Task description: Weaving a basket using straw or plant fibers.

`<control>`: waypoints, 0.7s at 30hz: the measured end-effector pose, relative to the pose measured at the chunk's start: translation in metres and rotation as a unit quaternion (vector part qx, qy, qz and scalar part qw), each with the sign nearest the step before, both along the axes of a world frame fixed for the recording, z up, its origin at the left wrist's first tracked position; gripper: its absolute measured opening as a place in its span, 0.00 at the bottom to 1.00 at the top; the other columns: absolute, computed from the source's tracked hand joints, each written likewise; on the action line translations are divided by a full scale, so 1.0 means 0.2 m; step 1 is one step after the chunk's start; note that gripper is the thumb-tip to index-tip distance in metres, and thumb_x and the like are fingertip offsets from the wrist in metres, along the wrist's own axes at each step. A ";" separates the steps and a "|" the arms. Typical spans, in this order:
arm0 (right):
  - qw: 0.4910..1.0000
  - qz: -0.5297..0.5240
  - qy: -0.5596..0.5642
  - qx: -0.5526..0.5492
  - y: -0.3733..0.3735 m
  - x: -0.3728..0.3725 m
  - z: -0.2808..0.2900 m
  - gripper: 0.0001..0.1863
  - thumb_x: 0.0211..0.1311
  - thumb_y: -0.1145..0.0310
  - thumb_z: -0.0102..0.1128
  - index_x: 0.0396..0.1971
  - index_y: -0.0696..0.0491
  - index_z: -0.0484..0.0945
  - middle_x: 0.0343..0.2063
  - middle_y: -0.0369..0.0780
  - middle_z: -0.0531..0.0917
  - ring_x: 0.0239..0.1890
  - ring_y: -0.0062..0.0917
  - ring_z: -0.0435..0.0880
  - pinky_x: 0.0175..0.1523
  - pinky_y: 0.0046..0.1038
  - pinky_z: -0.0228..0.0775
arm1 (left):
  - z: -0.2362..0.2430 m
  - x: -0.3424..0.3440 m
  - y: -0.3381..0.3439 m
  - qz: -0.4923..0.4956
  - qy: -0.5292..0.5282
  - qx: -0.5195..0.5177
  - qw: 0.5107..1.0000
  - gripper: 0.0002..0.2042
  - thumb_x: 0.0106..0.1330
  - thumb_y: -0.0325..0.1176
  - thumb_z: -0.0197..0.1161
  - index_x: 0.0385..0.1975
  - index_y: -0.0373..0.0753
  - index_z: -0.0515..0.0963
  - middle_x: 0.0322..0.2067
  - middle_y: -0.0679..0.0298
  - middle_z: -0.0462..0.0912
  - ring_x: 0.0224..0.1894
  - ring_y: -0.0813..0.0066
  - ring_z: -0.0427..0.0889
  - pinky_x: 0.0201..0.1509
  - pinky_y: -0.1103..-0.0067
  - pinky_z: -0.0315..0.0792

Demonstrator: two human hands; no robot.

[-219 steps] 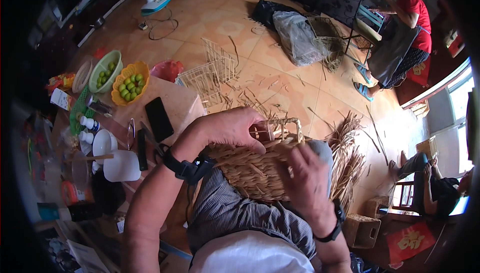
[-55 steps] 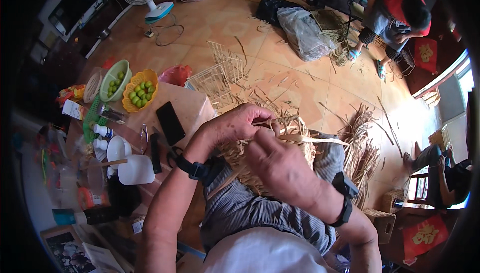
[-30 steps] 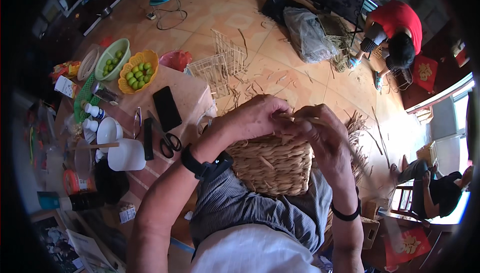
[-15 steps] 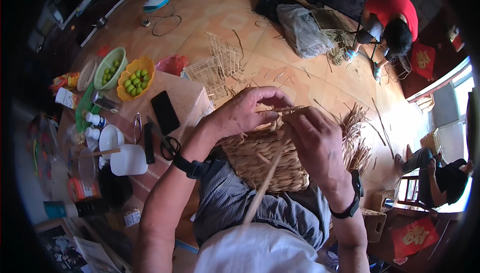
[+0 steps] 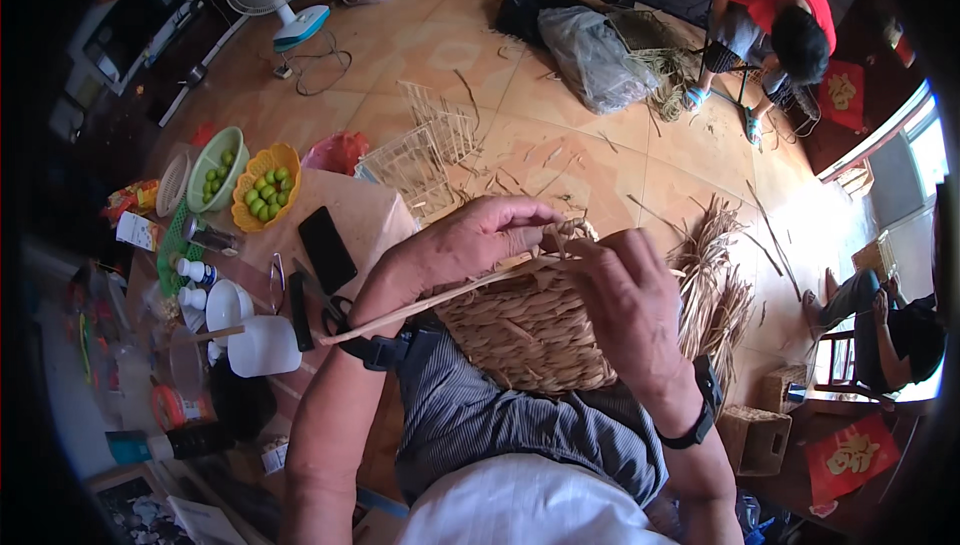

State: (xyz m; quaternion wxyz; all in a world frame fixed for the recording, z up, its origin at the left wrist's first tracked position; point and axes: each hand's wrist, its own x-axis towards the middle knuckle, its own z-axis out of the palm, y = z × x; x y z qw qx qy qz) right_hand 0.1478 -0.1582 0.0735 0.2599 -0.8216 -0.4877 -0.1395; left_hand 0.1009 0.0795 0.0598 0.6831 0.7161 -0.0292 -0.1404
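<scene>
Bent fingers of the right hand [image 5: 638, 310] seem to pinch a pale strip [image 5: 430, 302] at the rim, though the exact contact is hidden. The left hand [image 5: 470, 243] curves thumb and forefinger slightly apart, tips at that rim. The step looks like working the strip into the edge; the next move calls for a steady rim and the strip's loose tail, now crossing the left wrist, drawn through. The woven basket [image 5: 520, 335] sits on striped trousers [image 5: 500, 430], beside dried stalks [image 5: 715, 290].
</scene>
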 end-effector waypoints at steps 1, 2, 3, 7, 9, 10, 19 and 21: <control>0.999 -0.018 0.012 0.027 -0.02 0.00 0.00 0.15 0.64 0.69 0.66 0.50 0.53 0.82 0.33 0.39 0.75 0.40 0.35 0.81 0.41 0.36 0.76 | 0.00 0.01 0.01 0.000 0.003 0.000 1.000 0.17 0.80 0.31 0.59 0.63 0.31 0.76 0.53 0.62 0.85 0.58 0.77 0.81 0.64 0.79 0.72; 0.999 -0.016 0.009 0.035 -0.03 0.01 0.01 0.17 0.64 0.70 0.67 0.52 0.52 0.81 0.32 0.39 0.75 0.38 0.35 0.81 0.40 0.38 0.76 | 0.01 0.02 0.02 -0.012 -0.019 -0.041 0.999 0.17 0.80 0.32 0.59 0.62 0.32 0.76 0.53 0.62 0.85 0.58 0.78 0.81 0.63 0.80 0.72; 0.999 -0.015 0.012 0.035 -0.02 0.00 0.02 0.17 0.64 0.70 0.67 0.52 0.52 0.81 0.32 0.39 0.75 0.38 0.35 0.81 0.40 0.38 0.76 | 0.01 0.01 0.02 -0.024 -0.041 -0.083 0.995 0.16 0.80 0.32 0.59 0.62 0.32 0.76 0.52 0.63 0.84 0.57 0.80 0.80 0.63 0.80 0.73; 1.000 -0.009 0.002 -0.026 -0.02 0.01 0.04 0.20 0.63 0.72 0.64 0.55 0.52 0.79 0.33 0.40 0.76 0.35 0.35 0.82 0.39 0.37 0.75 | 0.13 0.06 -0.09 0.012 0.017 -0.049 0.999 0.14 0.78 0.33 0.63 0.57 0.34 0.77 0.49 0.65 0.84 0.54 0.81 0.81 0.60 0.81 0.73; 0.999 -0.013 -0.026 -0.044 -0.02 0.01 0.04 0.20 0.62 0.72 0.63 0.56 0.52 0.78 0.32 0.40 0.76 0.34 0.35 0.82 0.36 0.37 0.75 | 0.07 0.06 -0.10 0.024 0.001 -0.058 0.998 0.14 0.77 0.34 0.64 0.56 0.34 0.77 0.49 0.65 0.84 0.54 0.82 0.81 0.60 0.81 0.73; 0.999 -0.014 -0.024 -0.042 -0.03 0.02 0.03 0.20 0.62 0.72 0.63 0.56 0.52 0.78 0.32 0.40 0.76 0.34 0.35 0.82 0.36 0.37 0.75 | 0.04 0.06 -0.10 0.032 -0.016 -0.068 0.997 0.14 0.76 0.34 0.65 0.55 0.34 0.78 0.48 0.65 0.84 0.54 0.82 0.81 0.61 0.81 0.73; 0.988 0.008 0.139 0.070 -0.09 0.07 -0.07 0.11 0.64 0.75 0.68 0.45 0.55 0.80 0.32 0.40 0.79 0.30 0.30 0.82 0.33 0.30 0.74 | 0.02 -0.05 -0.12 0.089 -0.064 -0.015 0.994 0.15 0.75 0.34 0.67 0.56 0.34 0.78 0.49 0.66 0.82 0.51 0.79 0.80 0.60 0.79 0.74; 0.899 -0.032 0.392 0.193 -0.14 0.05 -0.09 0.07 0.69 0.74 0.69 0.39 0.56 0.78 0.30 0.36 0.78 0.28 0.21 0.78 0.34 0.25 0.72 | 0.04 -0.05 -0.14 0.089 -0.064 0.020 0.994 0.15 0.75 0.34 0.67 0.55 0.33 0.78 0.49 0.65 0.82 0.51 0.79 0.80 0.59 0.78 0.75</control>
